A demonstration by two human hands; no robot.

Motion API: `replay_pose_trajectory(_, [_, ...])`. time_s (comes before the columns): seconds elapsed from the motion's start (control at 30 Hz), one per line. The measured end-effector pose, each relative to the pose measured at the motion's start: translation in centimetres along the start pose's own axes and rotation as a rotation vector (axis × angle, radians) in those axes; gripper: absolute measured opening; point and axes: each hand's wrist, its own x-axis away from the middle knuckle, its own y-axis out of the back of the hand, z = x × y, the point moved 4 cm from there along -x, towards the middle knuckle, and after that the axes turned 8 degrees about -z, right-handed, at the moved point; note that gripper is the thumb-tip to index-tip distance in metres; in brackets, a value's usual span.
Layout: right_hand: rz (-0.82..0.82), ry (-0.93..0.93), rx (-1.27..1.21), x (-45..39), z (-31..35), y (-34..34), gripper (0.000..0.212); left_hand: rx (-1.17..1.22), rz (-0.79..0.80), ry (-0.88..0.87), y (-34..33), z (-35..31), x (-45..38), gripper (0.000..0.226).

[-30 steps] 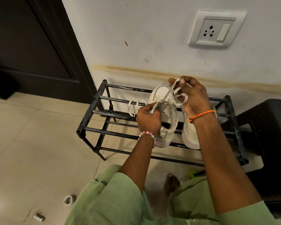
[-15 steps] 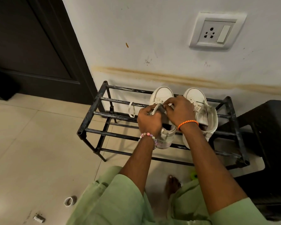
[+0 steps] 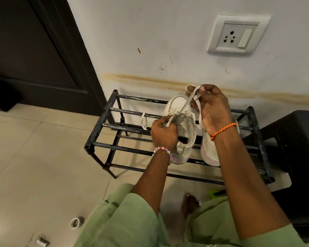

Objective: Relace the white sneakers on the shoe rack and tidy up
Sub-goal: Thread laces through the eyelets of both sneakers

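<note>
Against the stained wall, lacing looks midway: left hand [image 3: 163, 133] clamps the sneaker [image 3: 183, 129] on the rack [image 3: 103, 125], right hand's [image 3: 213, 107] fingers pinch the lace [image 3: 186, 102] taut; tidying remains.

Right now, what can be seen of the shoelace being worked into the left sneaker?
The shoelace is flat, off-white and looks like woven fabric. It runs taut from the eyelets of the left sneaker, which stands on the black shoe rack, up to the right hand, which pinches it raised; a slack loop hangs below that hand. The left hand grips the sneaker where the lace leaves it.
</note>
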Motion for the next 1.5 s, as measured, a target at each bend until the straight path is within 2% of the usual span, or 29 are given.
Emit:
replay_pose_trajectory(0.03, [-0.037,0.027,0.086,-0.1,-0.1,0.1,0.024,-0.002,0.003,-0.002,0.0,0.0,0.0,0.021])
replay_pose_trajectory(0.1, [-0.103,0.206,0.503,-0.3,-0.5,0.6,0.022,-0.003,0.011,-0.012,0.0,-0.1,0.1,0.021])
replay_pose_trajectory(0.2, [-0.06,0.423,1.089,0.2,-2.1,0.5,0.017,-0.004,0.009,-0.02,0.1,-0.4,0.2,0.02])
replay_pose_trajectory(0.27, [0.031,0.455,1.402,0.3,-3.4,0.2,0.022,-0.001,0.011,-0.025,0.1,-0.6,0.3,0.027])
replay_pose_trajectory(0.33, [0.085,0.41,1.588,0.4,-4.0,-0.1,0.025,0.001,0.02,-0.025,0.0,-0.7,0.4,0.037])
replay_pose_trajectory(0.43, [0.07,0.395,1.589,0.2,-4.0,-0.2,0.025,-0.011,0.025,-0.027,0.1,-0.7,0.4,0.036])
replay_pose_trajectory(0.57, [0.02,0.398,1.417,-0.2,-4.2,0.4,0.016,-0.016,0.012,-0.028,0.1,-0.6,0.3,0.021])
replay_pose_trajectory(0.67, [-0.044,0.422,1.07,-0.2,-2.9,0.3,0.009,-0.013,0.011,-0.026,0.1,-0.5,0.1,0.022])
replay_pose_trajectory(0.8, [-0.087,0.415,0.573,-0.7,-0.2,0.2,0.03,-0.021,0.01,-0.02,0.1,-0.5,0.2,0.02])
replay_pose_trajectory(0.87, [-0.084,0.316,0.312,-0.7,0.2,0.3,0.03,-0.016,0.006,-0.007,0.2,-0.6,0.3,0.02])
replay_pose_trajectory(0.93, [-0.083,0.118,0.04,-0.6,-0.2,0.3,0.027,-0.014,0.005,0.006,0.2,-0.5,0.4,0.02])
replay_pose_trajectory(1.0, [-0.077,-0.021,-0.078,-0.5,-0.6,0.2,0.025,-0.02,0.006,0.008,0.2,-0.5,0.4,0.021])
replay_pose_trajectory(1.07, [-0.114,0.021,0.104,-0.5,-0.9,0.4,0.024,-0.02,0.003,0.006,0.1,-0.6,0.4,0.021])
replay_pose_trajectory(1.17, [-0.147,0.352,0.744,-0.3,-1.4,0.8,0.012,-0.021,-0.006,-0.006,0.2,-0.7,0.5,0.019])
replay_pose_trajectory(1.23, [-0.096,0.476,1.103,0.0,-2.1,0.5,0.012,0.004,-0.003,-0.025,0.2,-1.0,0.6,0.021])
replay_pose_trajectory(1.33, [0.039,0.407,1.526,0.0,-3.4,-0.1,0.022,0.038,-0.006,-0.051,0.3,-1.3,0.9,0.021])
replay_pose_trajectory(1.4, [0.071,0.362,1.561,-0.1,-3.8,-0.2,0.023,0.048,-0.016,-0.054,0.5,-1.5,1.1,0.024])
replay_pose_trajectory(1.5, [0.042,0.363,1.404,0.1,-3.1,0.0,0.018,0.039,-0.01,-0.06,0.7,-1.7,1.3,0.026])
